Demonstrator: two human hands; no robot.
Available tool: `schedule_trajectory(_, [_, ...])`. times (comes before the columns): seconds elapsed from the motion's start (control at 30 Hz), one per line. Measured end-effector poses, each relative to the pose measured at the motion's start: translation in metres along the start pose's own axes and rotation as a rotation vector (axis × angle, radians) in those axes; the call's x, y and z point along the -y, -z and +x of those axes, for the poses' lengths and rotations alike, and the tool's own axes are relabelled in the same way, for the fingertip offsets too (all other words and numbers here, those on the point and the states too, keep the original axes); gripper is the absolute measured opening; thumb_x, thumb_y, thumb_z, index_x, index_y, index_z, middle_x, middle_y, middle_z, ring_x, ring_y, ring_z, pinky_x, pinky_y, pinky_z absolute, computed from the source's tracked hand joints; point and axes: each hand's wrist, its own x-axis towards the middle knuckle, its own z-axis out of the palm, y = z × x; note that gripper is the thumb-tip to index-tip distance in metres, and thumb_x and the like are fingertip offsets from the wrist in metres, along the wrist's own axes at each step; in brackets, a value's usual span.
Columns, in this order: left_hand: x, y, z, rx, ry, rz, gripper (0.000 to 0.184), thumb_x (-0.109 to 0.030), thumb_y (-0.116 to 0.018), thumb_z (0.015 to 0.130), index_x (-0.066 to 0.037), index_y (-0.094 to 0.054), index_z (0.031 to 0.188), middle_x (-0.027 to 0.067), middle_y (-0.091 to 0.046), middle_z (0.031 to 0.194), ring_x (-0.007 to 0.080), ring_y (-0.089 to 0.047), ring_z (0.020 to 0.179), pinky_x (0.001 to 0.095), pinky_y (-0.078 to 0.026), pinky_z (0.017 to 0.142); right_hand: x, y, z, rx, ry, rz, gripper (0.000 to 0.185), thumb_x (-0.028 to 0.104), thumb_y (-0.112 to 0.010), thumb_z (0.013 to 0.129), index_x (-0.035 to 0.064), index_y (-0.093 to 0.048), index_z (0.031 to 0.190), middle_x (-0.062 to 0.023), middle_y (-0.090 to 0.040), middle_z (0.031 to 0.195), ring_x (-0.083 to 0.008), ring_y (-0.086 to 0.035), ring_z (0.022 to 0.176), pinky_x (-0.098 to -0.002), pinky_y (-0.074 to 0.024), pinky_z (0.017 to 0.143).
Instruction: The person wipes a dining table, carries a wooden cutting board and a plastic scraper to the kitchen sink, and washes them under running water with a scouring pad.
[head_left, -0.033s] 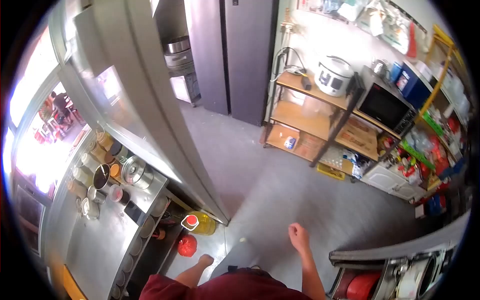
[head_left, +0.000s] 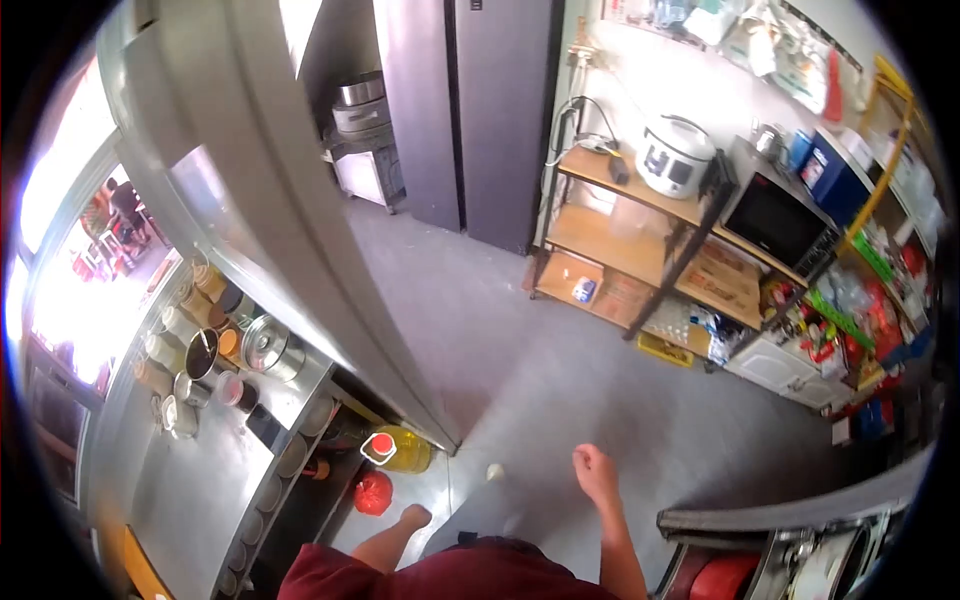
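Observation:
My left hand (head_left: 415, 517) hangs low beside my body with its fingers curled in, and no object shows in it. It is nearest to a red plastic bag (head_left: 373, 493) and a jug of yellow oil (head_left: 405, 449) on the floor, and touches neither. Out in front over the grey floor, my right hand (head_left: 594, 468) is loosely closed, with nothing visible in it. One shoe tip (head_left: 495, 471) shows between my arms.
Left: a steel counter (head_left: 200, 490) with bottles, a lidded pot (head_left: 272, 347) and a phone (head_left: 264, 426). A door frame (head_left: 330, 270) rises beside it. Ahead: a grey fridge (head_left: 500, 120) and a shelf rack (head_left: 610, 240) with a rice cooker (head_left: 675, 157) and microwave (head_left: 778, 222). Right: an open drawer (head_left: 680, 575).
The view has shifted slightly, so the fridge and shelves sit a little further right. My shoe tip shows more. Both hands stay in nearly the same pose.

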Motion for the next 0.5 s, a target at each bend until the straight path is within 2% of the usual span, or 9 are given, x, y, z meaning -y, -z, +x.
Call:
schedule_trajectory(0.07, [-0.115,0.007,0.053,0.063,-0.156,0.029,0.029,-0.022,-0.043,0.070,-0.001,-0.062,0.078,0.0203,-0.058,0.088,0.0325,-0.056,0.087,0.0393,-0.044,0.075,-0.024,0.048,0.058,0.054,0.038,-0.049,0.018,0.017,-0.053,0.078,0.0016,-0.056,0.086,-0.0086,-0.060,0.068,-0.0150,-0.057,0.061,-0.0277,-0.0433,0.056])
schedule_trajectory(0.13, [-0.153,0.069,0.139,-0.048,-0.165,-0.045,0.028,-0.021,-0.043,0.070,-0.002,-0.063,0.075,0.0193,-0.059,0.086,0.0335,-0.058,0.080,0.0422,-0.045,0.071,-0.016,0.035,0.128,0.044,0.140,0.062,0.018,0.018,-0.053,0.077,0.0018,-0.056,0.085,-0.0093,-0.059,0.068,-0.0159,-0.056,0.060,-0.0280,-0.0426,0.055])
schedule_trajectory(0.2, [-0.174,0.109,0.227,-0.318,-0.464,0.354,0.024,-0.018,-0.042,0.074,-0.005,-0.062,0.072,0.0164,-0.060,0.078,0.0328,-0.057,0.074,0.0447,-0.045,0.067,-0.042,0.023,0.189,0.038,0.133,0.110,0.020,0.020,-0.053,0.077,0.0023,-0.056,0.085,-0.0110,-0.059,0.071,-0.0198,-0.056,0.061,-0.0301,-0.0427,0.056])
schedule_trajectory(0.23, [-0.234,0.190,0.198,-0.249,-0.210,-0.098,0.024,-0.019,-0.046,0.071,-0.001,-0.062,0.078,0.0188,-0.059,0.085,0.0320,-0.057,0.083,0.0431,-0.044,0.071,-0.065,0.022,0.208,0.060,0.120,0.121,0.021,0.021,-0.053,0.077,0.0025,-0.057,0.084,-0.0119,-0.059,0.072,-0.0218,-0.056,0.062,-0.0312,-0.0427,0.057])
schedule_trajectory(0.33, [-0.321,0.317,0.239,-0.222,-0.351,-0.231,0.024,-0.021,-0.051,0.071,-0.003,-0.061,0.083,0.0174,-0.059,0.088,0.0293,-0.057,0.082,0.0400,-0.045,0.068,-0.113,0.041,0.260,0.269,-0.146,-0.329,0.026,0.026,-0.052,0.073,0.0016,-0.056,0.079,-0.0170,-0.057,0.075,-0.0319,-0.054,0.070,-0.0383,-0.0420,0.063])
schedule_trajectory(0.37, [-0.315,0.301,0.317,-0.385,-0.680,-0.611,0.023,-0.022,-0.048,0.074,-0.006,-0.059,0.085,0.0154,-0.059,0.084,0.0318,-0.056,0.078,0.0431,-0.044,0.066,-0.144,0.035,0.271,0.251,-0.159,-0.321,0.025,0.025,-0.053,0.072,0.0010,-0.056,0.079,-0.0190,-0.057,0.074,-0.0332,-0.055,0.071,-0.0402,-0.0419,0.062])
schedule_trajectory(0.4, [-0.354,0.389,0.261,-0.282,-0.353,-0.400,0.022,-0.021,-0.051,0.073,-0.006,-0.058,0.086,0.0146,-0.059,0.082,0.0310,-0.056,0.078,0.0424,-0.044,0.066,-0.183,0.028,0.282,0.353,-0.181,-0.490,0.024,0.022,-0.052,0.071,0.0002,-0.056,0.079,-0.0194,-0.057,0.073,-0.0346,-0.055,0.069,-0.0407,-0.0425,0.062])
schedule_trajectory(0.43, [-0.371,0.445,0.243,-0.296,-0.386,-0.445,0.022,-0.022,-0.051,0.073,-0.006,-0.058,0.086,0.0139,-0.059,0.082,0.0304,-0.056,0.078,0.0413,-0.044,0.066,-0.257,0.021,0.292,0.332,0.134,-0.489,0.022,0.018,-0.048,0.073,-0.0022,-0.056,0.075,-0.0188,-0.058,0.068,-0.0335,-0.057,0.061,-0.0408,-0.0457,0.054])
schedule_trajectory(0.5, [-0.377,0.513,0.243,-0.359,-0.434,-0.482,0.022,-0.022,-0.051,0.073,-0.007,-0.058,0.087,0.0130,-0.059,0.082,0.0289,-0.057,0.079,0.0395,-0.045,0.067,-0.257,0.011,0.329,0.551,-0.286,-0.442,0.022,0.018,-0.046,0.074,-0.0025,-0.056,0.074,-0.0186,-0.058,0.067,-0.0326,-0.057,0.059,-0.0404,-0.0458,0.052])
